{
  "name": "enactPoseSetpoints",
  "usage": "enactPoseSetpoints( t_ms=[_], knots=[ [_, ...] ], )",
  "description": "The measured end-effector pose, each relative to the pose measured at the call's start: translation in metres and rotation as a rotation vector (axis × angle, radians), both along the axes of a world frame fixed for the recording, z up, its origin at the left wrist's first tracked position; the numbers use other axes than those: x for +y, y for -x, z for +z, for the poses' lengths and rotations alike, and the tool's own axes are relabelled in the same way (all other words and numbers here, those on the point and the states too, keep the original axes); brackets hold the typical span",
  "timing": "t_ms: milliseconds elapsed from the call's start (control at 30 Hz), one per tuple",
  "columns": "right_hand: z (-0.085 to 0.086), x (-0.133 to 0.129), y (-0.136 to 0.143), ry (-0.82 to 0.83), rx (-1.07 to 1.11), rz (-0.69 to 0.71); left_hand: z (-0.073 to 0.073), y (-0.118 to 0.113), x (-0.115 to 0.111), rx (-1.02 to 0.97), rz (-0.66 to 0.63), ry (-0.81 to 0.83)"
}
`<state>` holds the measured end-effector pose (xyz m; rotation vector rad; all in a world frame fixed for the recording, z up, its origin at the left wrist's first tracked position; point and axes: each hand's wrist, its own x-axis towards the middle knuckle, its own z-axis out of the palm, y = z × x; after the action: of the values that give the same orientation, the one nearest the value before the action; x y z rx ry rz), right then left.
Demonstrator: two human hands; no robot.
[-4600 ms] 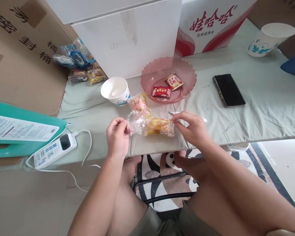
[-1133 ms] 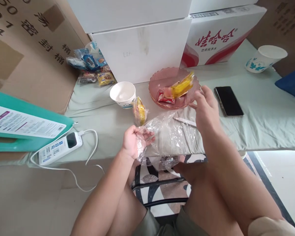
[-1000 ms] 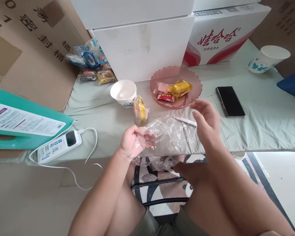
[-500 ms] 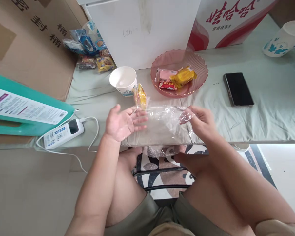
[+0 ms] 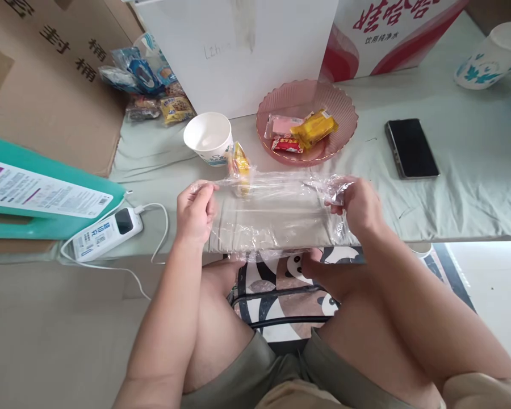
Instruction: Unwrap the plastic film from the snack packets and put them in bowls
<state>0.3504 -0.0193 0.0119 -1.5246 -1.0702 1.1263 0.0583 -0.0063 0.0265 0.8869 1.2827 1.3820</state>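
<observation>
Pinching clear film [image 5: 281, 184], left fingers [image 5: 205, 199] and right fingers [image 5: 349, 200] closed on it, wrapped snack [image 5: 239, 162] partly behind, cup [image 5: 210, 139], bowl [image 5: 298, 96], phone [image 5: 411, 149] beyond

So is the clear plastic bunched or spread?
Mostly spread: the clear plastic stretches between left hand and right hand, crumpled near the right.

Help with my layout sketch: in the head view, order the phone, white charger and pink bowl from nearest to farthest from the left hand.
From the left hand:
1. White charger: to its left.
2. Pink bowl: ahead, to its right.
3. Phone: farther right, past the bowl.
</observation>
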Motion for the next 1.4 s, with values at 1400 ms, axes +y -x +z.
enactPoseSetpoints(
  t_ms=[1400],
  knots=[
    [-0.005, 0.002, 0.007, -0.205, -0.012, 0.016, -0.009, 0.005, -0.002, 0.036, 0.064, 0.014]
  ],
)
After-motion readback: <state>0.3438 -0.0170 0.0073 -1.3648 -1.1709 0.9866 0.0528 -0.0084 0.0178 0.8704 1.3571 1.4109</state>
